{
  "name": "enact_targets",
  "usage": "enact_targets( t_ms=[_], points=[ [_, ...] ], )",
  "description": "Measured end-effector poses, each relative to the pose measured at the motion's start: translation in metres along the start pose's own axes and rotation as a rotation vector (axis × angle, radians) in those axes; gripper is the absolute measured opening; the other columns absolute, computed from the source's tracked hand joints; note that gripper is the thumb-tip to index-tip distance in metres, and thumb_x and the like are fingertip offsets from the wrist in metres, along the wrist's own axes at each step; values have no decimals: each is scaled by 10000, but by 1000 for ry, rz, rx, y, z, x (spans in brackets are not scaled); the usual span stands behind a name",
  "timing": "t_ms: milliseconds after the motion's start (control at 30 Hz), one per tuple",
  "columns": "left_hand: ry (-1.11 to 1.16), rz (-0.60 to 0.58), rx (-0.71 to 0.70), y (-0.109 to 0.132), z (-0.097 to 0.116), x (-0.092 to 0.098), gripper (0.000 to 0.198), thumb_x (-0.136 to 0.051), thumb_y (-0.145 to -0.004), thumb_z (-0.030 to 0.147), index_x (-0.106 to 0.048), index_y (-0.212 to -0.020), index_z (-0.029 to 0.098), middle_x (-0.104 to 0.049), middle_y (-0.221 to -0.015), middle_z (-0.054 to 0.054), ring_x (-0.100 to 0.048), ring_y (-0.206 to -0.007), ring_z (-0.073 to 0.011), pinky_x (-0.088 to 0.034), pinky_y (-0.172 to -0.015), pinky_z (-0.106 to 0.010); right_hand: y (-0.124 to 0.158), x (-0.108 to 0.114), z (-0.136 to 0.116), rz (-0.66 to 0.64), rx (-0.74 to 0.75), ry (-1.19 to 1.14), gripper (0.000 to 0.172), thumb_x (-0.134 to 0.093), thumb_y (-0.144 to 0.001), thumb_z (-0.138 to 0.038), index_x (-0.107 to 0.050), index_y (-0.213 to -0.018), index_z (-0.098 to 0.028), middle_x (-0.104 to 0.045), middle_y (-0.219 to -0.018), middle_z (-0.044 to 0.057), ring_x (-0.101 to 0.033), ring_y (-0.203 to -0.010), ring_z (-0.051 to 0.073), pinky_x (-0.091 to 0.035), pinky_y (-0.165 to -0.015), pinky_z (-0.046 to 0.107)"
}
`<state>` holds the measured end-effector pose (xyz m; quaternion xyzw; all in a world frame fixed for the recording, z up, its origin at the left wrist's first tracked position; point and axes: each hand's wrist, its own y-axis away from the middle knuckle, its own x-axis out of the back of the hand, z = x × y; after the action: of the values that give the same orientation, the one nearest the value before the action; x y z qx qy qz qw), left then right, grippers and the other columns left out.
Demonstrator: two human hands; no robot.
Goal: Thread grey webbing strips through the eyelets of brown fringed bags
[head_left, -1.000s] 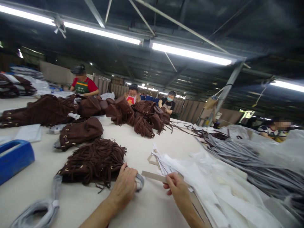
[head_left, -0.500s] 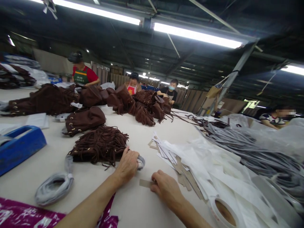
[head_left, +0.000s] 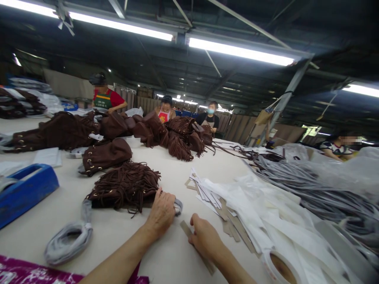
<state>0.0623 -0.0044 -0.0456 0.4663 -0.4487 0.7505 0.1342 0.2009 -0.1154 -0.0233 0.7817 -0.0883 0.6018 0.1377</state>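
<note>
A dark brown fringed bag point(head_left: 124, 187) with gold eyelets lies on the white table. At its right end my left hand point(head_left: 162, 209) is closed around a strap wrapped in grey film point(head_left: 178, 207), whose loop sticks out past my fingers. My right hand point(head_left: 205, 240) pinches a thin grey-brown card strip point(head_left: 186, 228) just above the tabletop, and the strip's other end shows below the hand. From the bag's left end runs another film-wrapped strap, coiled into a ring point(head_left: 69, 242).
A blue tape dispenser point(head_left: 28, 189) stands at left. Card strips point(head_left: 207, 193), white sheets point(head_left: 251, 209) and a tape roll point(head_left: 280, 266) lie at right, beside grey wrapped straps point(head_left: 304, 183). More brown bags point(head_left: 106, 154) are piled behind. Several people work across the table.
The card strip in my right hand has turned from lying sideways to slanting down toward me. My left hand stays at the bag's end. The camera view has tilted slightly up.
</note>
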Motion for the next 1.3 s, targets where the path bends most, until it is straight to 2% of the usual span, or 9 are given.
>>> enact_targets(
  t_ms=[200,267,367,433,500,733,967,1200,1300],
  points=[
    [-103,58,36,1,7,-4,171,-453,-795,62,-571,-875,158,-592,-828,-59,-526,-855,-237,-339,-1011,-460,7,10,3,14,-24,-201,73,-596,-638,-125,-576,-672,-186,-685,-830,67,-609,-827,236,-332,-624,282],
    [-141,74,54,2,8,-7,162,-449,-806,58,-576,-845,151,-591,-821,-72,-521,-835,-245,-385,-929,-433,18,11,0,31,9,-317,84,-566,-677,-145,-523,-617,-185,-663,-762,36,-607,-806,199,-359,-637,263],
    [-169,89,62,2,11,-10,159,-447,-824,64,-581,-853,144,-583,-820,-81,-513,-818,-257,-398,-848,-422,33,8,-8,-181,-92,-892,62,-521,-731,-191,-492,-676,-190,-622,-657,1,-591,-598,142,-403,-543,236],
    [-182,95,56,2,13,-10,160,-445,-835,64,-582,-857,144,-575,-813,-79,-509,-806,-260,-391,-830,-423,36,4,-16,-350,-230,-1300,65,-554,-729,-207,-508,-693,-178,-572,-570,-21,-473,-411,87,-360,-419,199],
    [-200,102,41,3,14,-10,162,-443,-843,61,-579,-849,149,-570,-804,-73,-505,-792,-259,-385,-815,-416,33,-1,-23,-349,-319,-1472,118,-599,-731,-216,-519,-662,-161,-509,-520,-48,-338,-338,34,-297,-359,160],
    [-308,182,-36,11,15,-19,189,-451,-831,26,-566,-928,141,-575,-830,-51,-510,-800,-241,-377,-835,-407,18,-15,-40,-53,-368,-1582,270,-533,-846,-259,-486,-596,-167,-426,-426,-70,-360,-337,33,-329,-357,135],
    [-277,262,-129,14,20,-16,239,-431,-795,4,-530,-968,135,-561,-855,-50,-514,-814,-234,-400,-849,-415,6,-23,-46,143,-383,-1762,316,-756,-641,-378,-531,-603,-159,-486,-457,-65,-329,-335,17,-283,-324,133],
    [-282,330,-151,14,20,-16,228,-399,-818,11,-504,-970,144,-554,-832,-43,-514,-775,-229,-424,-790,-407,10,-23,-38,35,-383,-1788,306,-756,-553,-368,-533,-575,-160,-437,-434,-78,-344,-350,31,-244,-328,141],
    [-271,342,-186,14,22,-17,238,-386,-824,18,-500,-994,139,-559,-848,-47,-520,-794,-229,-424,-820,-419,7,-23,-36,91,-327,-1779,315,-735,-537,-396,-522,-539,-165,-431,-418,-73,-329,-344,34,-219,-333,157]
  ],
)
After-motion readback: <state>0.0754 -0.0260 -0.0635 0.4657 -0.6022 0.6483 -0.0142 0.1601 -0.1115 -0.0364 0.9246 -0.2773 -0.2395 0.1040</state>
